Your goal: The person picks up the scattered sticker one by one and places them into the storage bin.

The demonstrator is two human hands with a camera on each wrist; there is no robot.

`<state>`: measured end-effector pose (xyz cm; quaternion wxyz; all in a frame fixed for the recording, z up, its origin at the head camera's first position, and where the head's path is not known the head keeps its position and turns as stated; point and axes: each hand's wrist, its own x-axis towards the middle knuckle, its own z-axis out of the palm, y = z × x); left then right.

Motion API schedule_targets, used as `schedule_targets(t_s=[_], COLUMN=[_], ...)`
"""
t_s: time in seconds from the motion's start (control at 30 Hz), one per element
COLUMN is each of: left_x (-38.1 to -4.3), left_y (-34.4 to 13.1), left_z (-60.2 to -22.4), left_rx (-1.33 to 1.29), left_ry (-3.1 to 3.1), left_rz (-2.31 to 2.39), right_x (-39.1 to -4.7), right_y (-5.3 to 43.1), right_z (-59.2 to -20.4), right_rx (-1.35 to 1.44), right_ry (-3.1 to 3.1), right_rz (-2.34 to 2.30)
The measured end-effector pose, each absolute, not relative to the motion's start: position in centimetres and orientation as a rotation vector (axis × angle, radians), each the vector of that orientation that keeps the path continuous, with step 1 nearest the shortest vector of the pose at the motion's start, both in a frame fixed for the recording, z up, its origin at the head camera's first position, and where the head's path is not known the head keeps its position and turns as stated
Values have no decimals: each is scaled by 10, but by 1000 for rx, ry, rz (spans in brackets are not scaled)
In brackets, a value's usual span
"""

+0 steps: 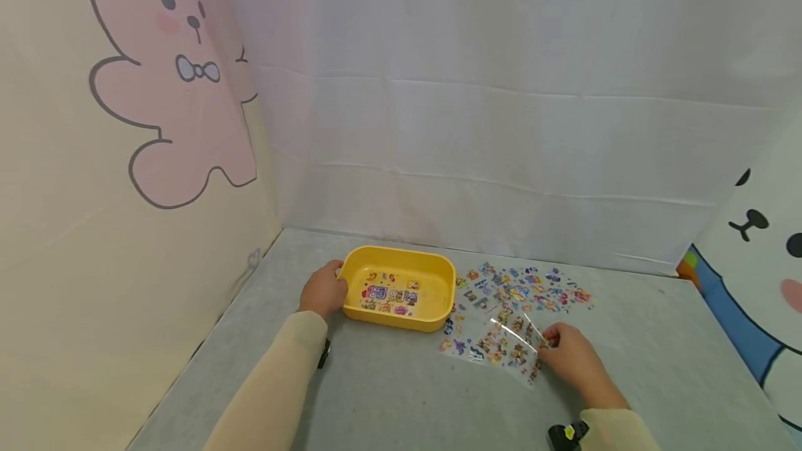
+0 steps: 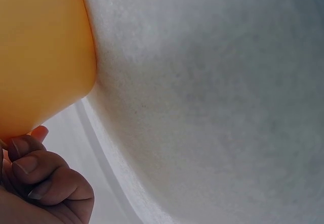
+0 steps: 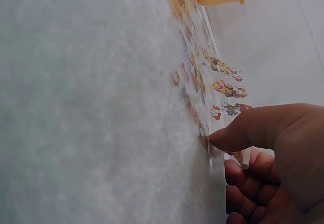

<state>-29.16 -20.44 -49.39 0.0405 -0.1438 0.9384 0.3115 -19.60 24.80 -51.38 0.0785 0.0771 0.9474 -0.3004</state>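
Gripping the left end of a yellow rectangular plastic tray (image 1: 436,291), the left hand (image 1: 323,291) had curled fingers; the right hand (image 1: 571,357) (thumb against fingers) pinched a transparent printed sheet (image 1: 517,351), right of the tray.

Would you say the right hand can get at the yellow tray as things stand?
Probably yes: only sticker sheets lie between the right hand and the yellow tray, though it would likely need to release the one it pinches.

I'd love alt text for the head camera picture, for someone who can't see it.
A person's left hand grips a yellow tray while the right hand pinches a clear, colorfully printed sheet at a gray table.
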Motion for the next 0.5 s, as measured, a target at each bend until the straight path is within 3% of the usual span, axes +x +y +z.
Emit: schedule_targets(t_s=[0.5], left_x=[-291], left_y=[-205], left_z=[-494], left_rx=[-415], left_ry=[2896], left_rz=[968], right_x=[-193], right_y=[253], right_z=[-510], right_rx=[223], right_ry=[2882], right_rz=[-945])
